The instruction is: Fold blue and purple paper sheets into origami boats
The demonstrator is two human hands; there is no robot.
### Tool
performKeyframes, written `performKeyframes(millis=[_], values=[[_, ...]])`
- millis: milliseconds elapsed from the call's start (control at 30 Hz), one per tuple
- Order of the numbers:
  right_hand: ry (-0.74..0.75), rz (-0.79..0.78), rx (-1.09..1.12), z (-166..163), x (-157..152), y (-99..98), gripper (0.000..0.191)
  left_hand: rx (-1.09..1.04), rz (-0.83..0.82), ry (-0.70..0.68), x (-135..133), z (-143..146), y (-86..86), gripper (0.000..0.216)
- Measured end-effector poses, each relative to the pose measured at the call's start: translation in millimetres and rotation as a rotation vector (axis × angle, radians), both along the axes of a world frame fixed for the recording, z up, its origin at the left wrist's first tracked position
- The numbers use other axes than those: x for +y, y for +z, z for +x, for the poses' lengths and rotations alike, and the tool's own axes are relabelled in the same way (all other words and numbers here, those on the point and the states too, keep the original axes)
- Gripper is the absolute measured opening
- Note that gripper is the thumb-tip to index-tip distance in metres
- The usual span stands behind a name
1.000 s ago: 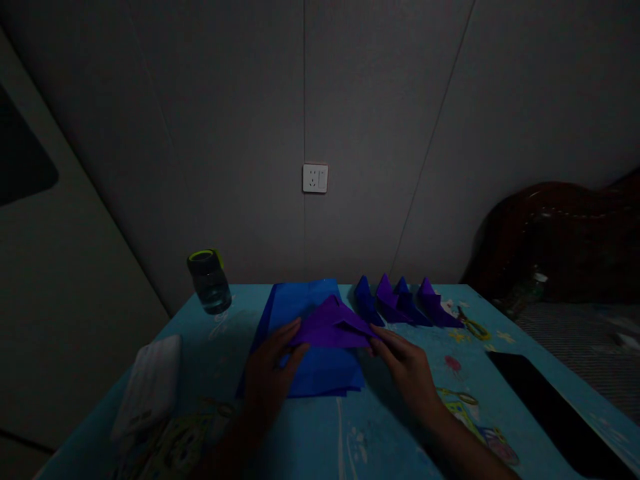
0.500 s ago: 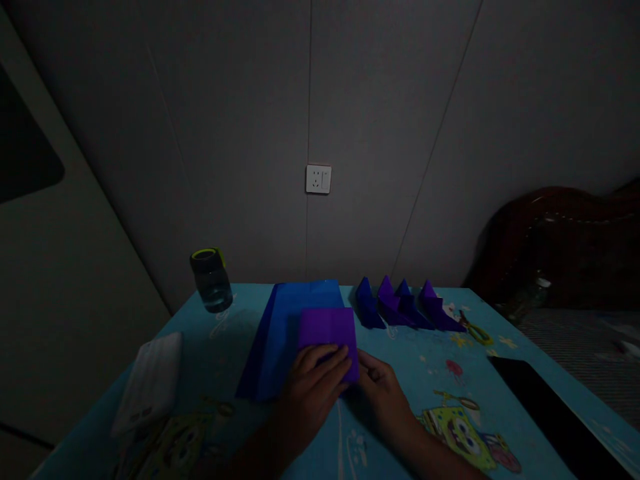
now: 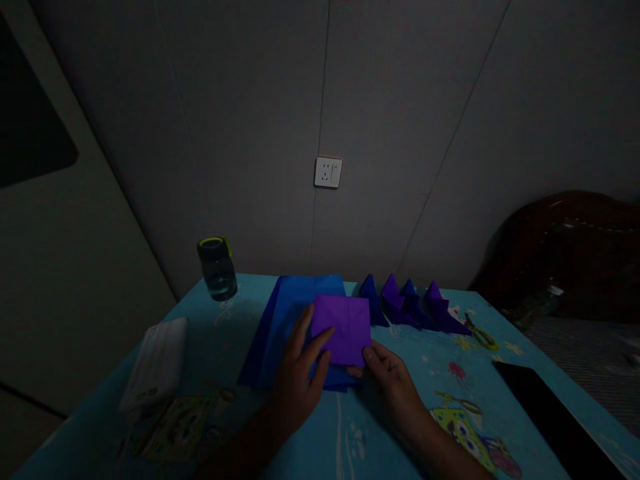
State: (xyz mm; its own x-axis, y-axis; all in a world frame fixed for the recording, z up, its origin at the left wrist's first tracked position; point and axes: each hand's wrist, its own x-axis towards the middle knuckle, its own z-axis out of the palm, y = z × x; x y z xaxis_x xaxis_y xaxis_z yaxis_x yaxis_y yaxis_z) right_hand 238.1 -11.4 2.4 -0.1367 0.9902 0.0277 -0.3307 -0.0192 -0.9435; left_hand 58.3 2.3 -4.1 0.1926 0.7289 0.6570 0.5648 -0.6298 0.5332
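Note:
A folded square of purple paper (image 3: 345,328) is held up in front of me, over the near right part of some blue paper sheets (image 3: 295,300). My right hand (image 3: 393,380) pinches its lower right corner between thumb and fingers. My left hand (image 3: 303,373) lies against its left side with the fingers spread, the fingertips touching the paper's face and edge. Beyond the right hand stand several folded blue and purple paper boats (image 3: 395,303) in a row.
A dark water bottle (image 3: 217,270) stands at the back left. Nearer is a white packet (image 3: 156,363). Yellow-handled scissors (image 3: 483,338) lie right of the boats, and a long black flat object (image 3: 550,413) lies along the right. The table's cloth (image 3: 415,357) is blue and printed.
The left hand has slid off the paper's front to its left side, with fingers spreading. The purple square is lifted and its creased face shows. The view has shifted slightly.

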Motion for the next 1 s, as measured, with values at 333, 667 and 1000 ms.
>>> performKeyframes(millis=[333, 667, 1000], values=[[0.012, 0.184, -0.329, 12.3, -1.3, 8.7, 0.05, -0.655, -0.591, -0.145, 4.7, -0.3, 9.0, 0.032], [0.094, 0.623, -0.887, 55.7, 7.2, 14.2, 0.043, -0.621, -0.798, -0.223, 7.4, -6.9, 7.4, 0.03], [0.015, 0.68, -0.714, 52.9, 7.9, 8.5, 0.024, -0.5, -0.795, -0.282, 2.2, -5.0, 7.4, 0.021]])
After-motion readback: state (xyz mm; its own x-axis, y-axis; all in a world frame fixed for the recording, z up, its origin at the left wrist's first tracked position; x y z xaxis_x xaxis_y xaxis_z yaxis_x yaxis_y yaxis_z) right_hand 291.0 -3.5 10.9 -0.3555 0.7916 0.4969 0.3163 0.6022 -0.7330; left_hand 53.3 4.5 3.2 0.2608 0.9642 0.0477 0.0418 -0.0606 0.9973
